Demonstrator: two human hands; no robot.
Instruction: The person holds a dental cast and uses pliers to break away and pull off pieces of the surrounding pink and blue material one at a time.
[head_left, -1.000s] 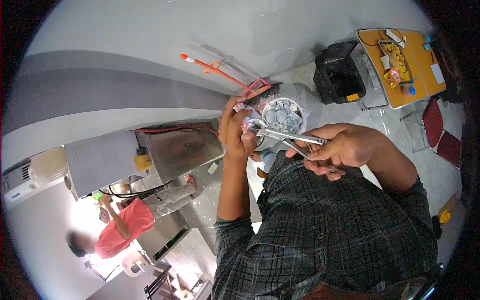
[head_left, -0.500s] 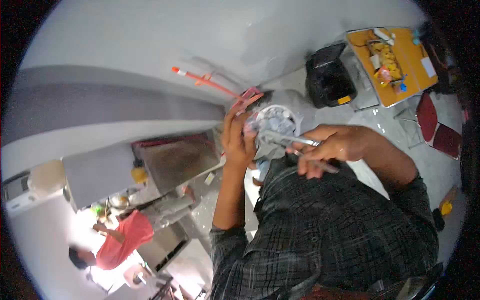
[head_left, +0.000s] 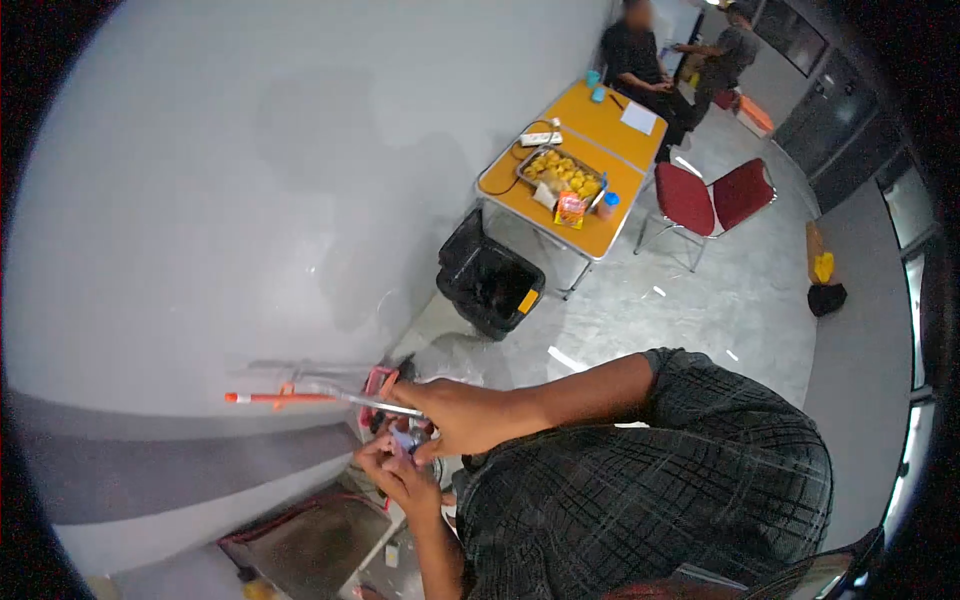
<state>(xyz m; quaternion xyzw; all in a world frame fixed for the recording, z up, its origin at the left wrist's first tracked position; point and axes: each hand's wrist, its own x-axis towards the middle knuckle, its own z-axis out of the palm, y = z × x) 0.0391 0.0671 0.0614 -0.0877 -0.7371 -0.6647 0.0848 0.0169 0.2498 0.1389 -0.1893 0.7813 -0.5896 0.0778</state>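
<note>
My right hand (head_left: 465, 418) is closed around a long metal tool (head_left: 375, 402) that points left, toward the wall. Just below it my left hand (head_left: 402, 478) has its fingers bent around a small pale thing (head_left: 406, 442), too blurred to name. The fingers of both hands nearly meet there. Behind the tool, a pink-red frame (head_left: 378, 383) and an orange stick (head_left: 262, 398) are near the wall.
A black bin (head_left: 490, 285) stands by a yellow table (head_left: 590, 120) with a tray of yellow food (head_left: 565, 178). A red chair (head_left: 690, 200) is beside it. Two people are at the back. A brown-topped surface (head_left: 310, 545) lies lower left.
The view has swung toward the table and chair. My hands have come together, and the metal tool now points left above my left hand. The white round container is now largely hidden.
</note>
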